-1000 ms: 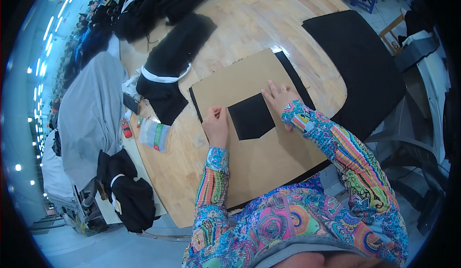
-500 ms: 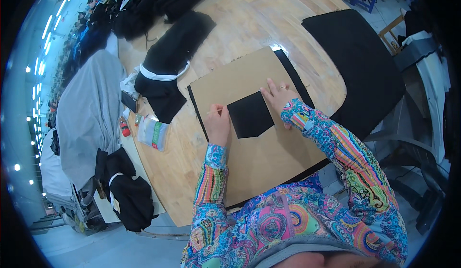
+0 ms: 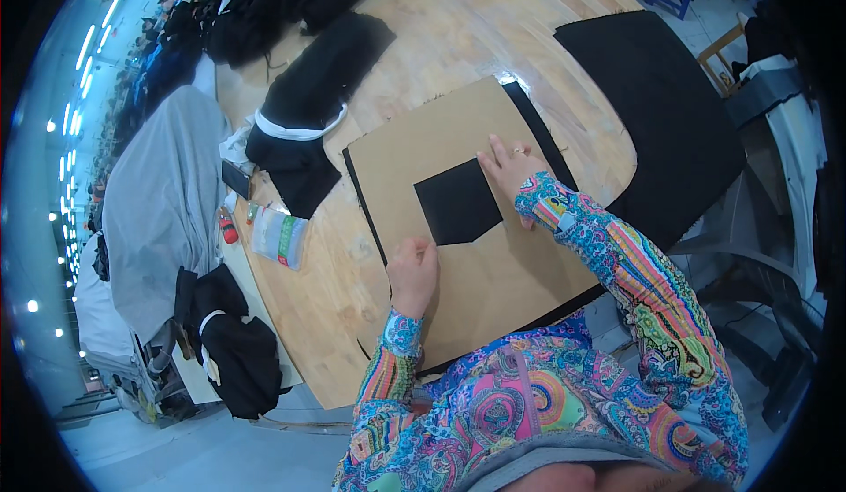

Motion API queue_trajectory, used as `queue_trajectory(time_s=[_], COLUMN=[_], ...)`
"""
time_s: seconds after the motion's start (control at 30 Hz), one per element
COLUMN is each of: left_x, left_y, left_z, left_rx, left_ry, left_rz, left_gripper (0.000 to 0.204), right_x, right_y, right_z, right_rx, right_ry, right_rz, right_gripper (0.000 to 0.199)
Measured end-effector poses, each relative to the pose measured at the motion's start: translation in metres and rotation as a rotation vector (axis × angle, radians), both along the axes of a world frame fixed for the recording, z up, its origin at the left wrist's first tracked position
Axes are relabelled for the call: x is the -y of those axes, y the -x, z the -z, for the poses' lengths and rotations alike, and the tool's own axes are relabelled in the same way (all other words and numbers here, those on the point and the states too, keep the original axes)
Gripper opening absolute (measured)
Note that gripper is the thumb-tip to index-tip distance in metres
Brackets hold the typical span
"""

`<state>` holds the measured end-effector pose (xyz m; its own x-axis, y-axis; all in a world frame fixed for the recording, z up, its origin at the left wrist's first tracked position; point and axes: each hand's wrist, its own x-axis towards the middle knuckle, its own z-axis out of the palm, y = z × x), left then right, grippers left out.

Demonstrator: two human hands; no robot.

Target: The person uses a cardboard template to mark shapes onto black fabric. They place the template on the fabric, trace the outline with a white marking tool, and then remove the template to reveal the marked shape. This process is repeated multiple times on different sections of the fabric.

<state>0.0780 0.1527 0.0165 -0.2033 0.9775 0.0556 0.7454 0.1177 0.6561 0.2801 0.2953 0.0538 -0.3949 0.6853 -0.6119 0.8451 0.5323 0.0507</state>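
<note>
A brown cardboard template (image 3: 480, 294) lies over a piece of black fabric (image 3: 538, 131) that shows along its edges. Near the template's middle is a five-sided opening (image 3: 458, 201), shaped like a pocket, through which black cloth shows. By the opening's lower left corner is my left hand (image 3: 414, 272), thumb and fingers pinched together. Whatever that pinch holds is too small or hidden to make out. My right hand (image 3: 513, 175) rests on the cardboard at the opening's upper right, fingers spread and pressing down, with a ring on one finger.
A black fabric panel (image 3: 652, 113) lies at the table's right. Black bundles tied with white strips (image 3: 304, 131) are at the back left. Near the left edge are a plastic bag (image 3: 280, 238), a small red bottle (image 3: 229, 228) and a phone (image 3: 236, 179). A grey cloth (image 3: 167, 201) hangs beyond.
My left hand has slid toward me, from the opening's upper left corner down to its lower left one, still pinched. My right hand has stayed in place on the cardboard.
</note>
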Motion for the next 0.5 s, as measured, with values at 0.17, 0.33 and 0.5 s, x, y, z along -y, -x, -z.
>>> queue_trajectory(time_s=[0.17, 0.33, 0.5], left_x=[0.0, -0.012, -0.019], left_y=[0.0, 0.0, -0.001], left_z=[-0.002, -0.014, -0.008], left_rx=[-0.01, 0.276, 0.146], left_ry=[-0.03, 0.027, -0.025], left_rz=[0.016, -0.134, -0.093], left_gripper=[0.016, 0.021, 0.019], right_x=[0.0, 0.001, 0.0], right_y=[-0.001, -0.002, -0.002], right_z=[-0.001, 0.002, 0.001], right_rx=[-0.008, -0.014, 0.001], right_ry=[0.002, -0.021, -0.02], right_rz=[0.013, 0.007, -0.009], right_gripper=[0.145, 0.145, 0.145])
